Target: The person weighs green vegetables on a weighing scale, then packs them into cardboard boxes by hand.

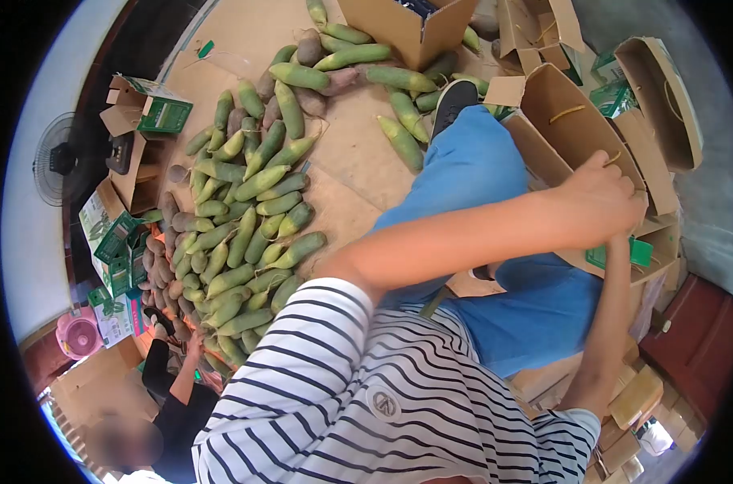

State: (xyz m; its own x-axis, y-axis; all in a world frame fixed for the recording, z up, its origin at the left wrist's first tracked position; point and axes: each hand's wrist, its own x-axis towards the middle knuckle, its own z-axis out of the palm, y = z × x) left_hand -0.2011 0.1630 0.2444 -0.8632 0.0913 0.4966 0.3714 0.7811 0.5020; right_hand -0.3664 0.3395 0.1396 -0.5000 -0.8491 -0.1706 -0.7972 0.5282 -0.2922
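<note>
My left hand (602, 198) reaches across my body to the right and is closed at the edge of an open cardboard box (588, 133). A short yellow rope handle (614, 159) shows at its fingers. My right forearm (612, 306) rises to the same spot, where my left hand hides most of my right hand; its fingers do not show. Another yellow rope handle (566, 114) hangs inside the box. A green piece of printed card (641, 252) sits just below the hands.
Many green radishes (241, 238) lie heaped on the floor, with darker purple-brown roots (161, 266) beside them. More open cartons (665, 101) stand at right, green printed boxes (165, 113) at left. A co-worker (181, 403) sits lower left. Fans (58, 157) stand along the left.
</note>
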